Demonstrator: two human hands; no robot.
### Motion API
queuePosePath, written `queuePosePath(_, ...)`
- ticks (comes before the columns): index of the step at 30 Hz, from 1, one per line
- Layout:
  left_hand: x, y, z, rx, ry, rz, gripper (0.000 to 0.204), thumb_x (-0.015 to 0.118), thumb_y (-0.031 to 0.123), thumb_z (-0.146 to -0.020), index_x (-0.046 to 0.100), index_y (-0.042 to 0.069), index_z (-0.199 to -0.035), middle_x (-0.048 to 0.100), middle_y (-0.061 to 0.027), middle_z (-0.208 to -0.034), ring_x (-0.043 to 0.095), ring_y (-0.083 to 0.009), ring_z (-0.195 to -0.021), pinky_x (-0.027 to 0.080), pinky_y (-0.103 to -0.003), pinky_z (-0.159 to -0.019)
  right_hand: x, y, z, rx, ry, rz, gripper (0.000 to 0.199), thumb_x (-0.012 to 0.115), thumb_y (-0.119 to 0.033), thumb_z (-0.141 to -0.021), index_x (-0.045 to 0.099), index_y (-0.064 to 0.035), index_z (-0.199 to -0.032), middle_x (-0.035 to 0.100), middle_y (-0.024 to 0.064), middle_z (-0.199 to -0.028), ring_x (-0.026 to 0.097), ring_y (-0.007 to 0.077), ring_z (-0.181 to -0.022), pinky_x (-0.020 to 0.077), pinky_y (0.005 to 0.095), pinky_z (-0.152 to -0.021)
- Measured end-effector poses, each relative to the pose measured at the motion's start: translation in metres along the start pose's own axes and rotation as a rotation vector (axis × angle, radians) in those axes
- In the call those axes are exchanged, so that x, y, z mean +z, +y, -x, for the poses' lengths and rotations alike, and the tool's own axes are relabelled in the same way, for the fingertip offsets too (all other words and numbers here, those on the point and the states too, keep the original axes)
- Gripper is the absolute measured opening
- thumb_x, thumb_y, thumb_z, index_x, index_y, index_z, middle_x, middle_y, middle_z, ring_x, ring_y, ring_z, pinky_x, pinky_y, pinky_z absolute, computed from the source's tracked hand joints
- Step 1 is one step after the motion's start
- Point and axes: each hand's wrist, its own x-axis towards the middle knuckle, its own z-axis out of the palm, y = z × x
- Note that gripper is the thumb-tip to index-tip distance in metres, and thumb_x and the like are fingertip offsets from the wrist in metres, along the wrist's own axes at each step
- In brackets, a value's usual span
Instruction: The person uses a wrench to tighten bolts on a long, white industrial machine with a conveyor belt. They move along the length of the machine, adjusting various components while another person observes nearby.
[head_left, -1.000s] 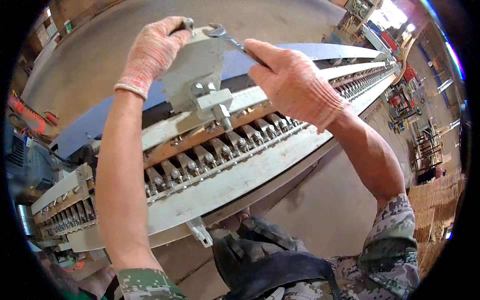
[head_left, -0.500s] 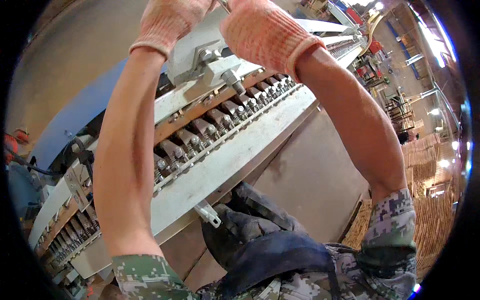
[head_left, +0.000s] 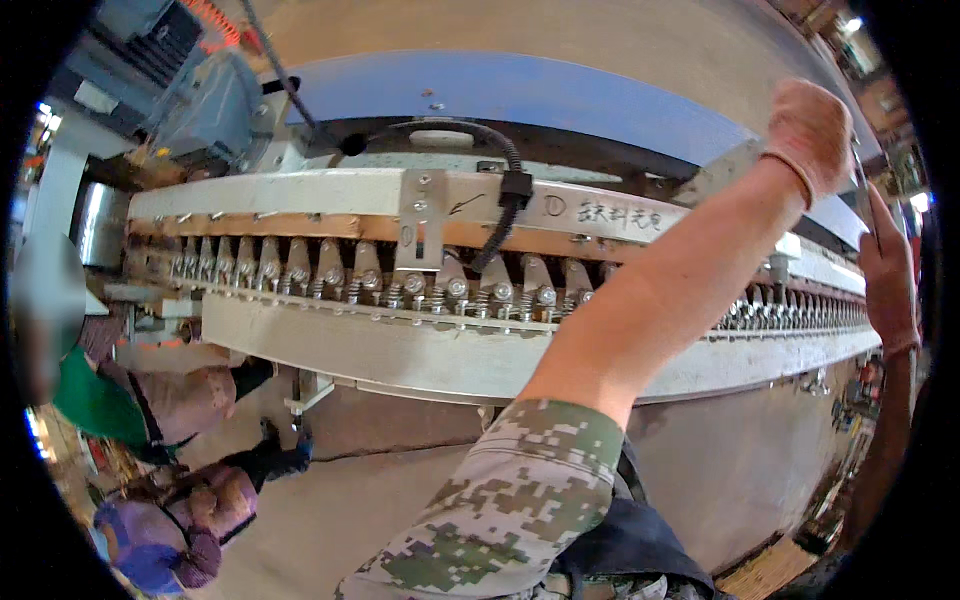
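Observation:
My left hand (head_left: 812, 135), in a pale red knit glove, is closed in a fist above the far right part of a long machine. A slim metal bar (head_left: 862, 188) runs from beside that fist to my right hand (head_left: 890, 280), which is also gloved and closed around its lower part. What kind of tool the bar is cannot be made out. Below my left forearm runs a row of metal fingers with bolts and springs (head_left: 457, 288), between a white upper beam (head_left: 330, 190) and a broad white lower beam (head_left: 400, 350).
A slotted bracket (head_left: 424, 220) and a black corrugated cable (head_left: 512, 190) sit on the upper beam. Behind lies a blue panel (head_left: 520, 95); a grey motor (head_left: 215, 115) stands far left. Two people (head_left: 175, 400) are at the lower left, one (head_left: 180, 530) nearer the bottom.
The view has swung left along the machine, so my hands now appear at the far right. My hands are further apart, with more of the metal bar showing between them.

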Motion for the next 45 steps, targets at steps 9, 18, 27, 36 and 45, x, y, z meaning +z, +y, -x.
queuePosePath(9,0.035,0.017,-0.015,-0.045,0.023,-0.059,0.027,0.074,0.037,-0.082,0.082,0.014,-0.092,0.078,-0.0129,-0.096,0.075,-0.0288,-0.094,0.054,-0.042,-0.081,0.006,0.146,-0.095,-0.479,0.024,0.284,0.049,0.054,-0.012,-0.106,0.054,-0.0084,-0.156,0.069,0.0138,-0.126,0.069,0.0201,-0.103,0.0552,0.0339,-0.090)
queuePosePath(18,0.026,0.015,-0.004,-0.060,0.088,0.069,0.035,0.076,0.043,-0.082,0.082,0.009,-0.090,0.078,-0.0155,-0.091,0.076,-0.0333,-0.092,0.057,-0.047,-0.079,0.037,0.138,-0.236,-0.391,-0.088,-0.097,0.071,0.073,-0.016,-0.092,0.053,-0.0193,-0.160,0.072,0.0127,-0.125,0.070,0.0241,-0.105,0.0571,0.0354,-0.086)
queuePosePath(27,0.004,0.003,0.009,-0.037,0.248,0.126,0.032,0.080,0.042,-0.074,0.082,0.010,-0.081,0.075,-0.0201,-0.082,0.074,-0.0394,-0.082,0.058,-0.050,-0.078,0.025,0.164,-0.103,0.138,-0.043,-0.347,0.036,0.057,-0.024,-0.110,0.066,-0.0034,-0.138,0.071,0.0043,-0.111,0.051,0.0131,-0.071,0.0486,0.0319,-0.065)
queuePosePath(36,-0.017,0.015,0.000,0.077,0.061,0.208,0.031,0.077,0.037,-0.090,0.082,0.012,-0.108,0.078,-0.0163,-0.105,0.074,-0.0344,-0.098,0.059,-0.046,-0.087,-0.024,-0.002,0.021,0.078,0.018,-0.235,0.014,0.060,-0.019,-0.100,0.063,-0.0074,-0.108,0.069,0.0157,-0.092,0.068,0.0344,-0.096,0.0521,0.0478,-0.076)
queuePosePath(45,-0.025,0.001,0.008,0.090,0.060,0.157,0.025,0.071,0.027,-0.087,0.082,0.013,-0.104,0.077,-0.0159,-0.101,0.074,-0.0342,-0.095,0.058,-0.046,-0.085,0.017,-0.050,0.013,-0.217,-0.127,0.673,0.021,0.064,-0.018,-0.093,0.067,-0.0042,-0.108,0.063,0.0142,-0.110,0.070,0.0335,-0.085,0.0575,0.0507,-0.071)
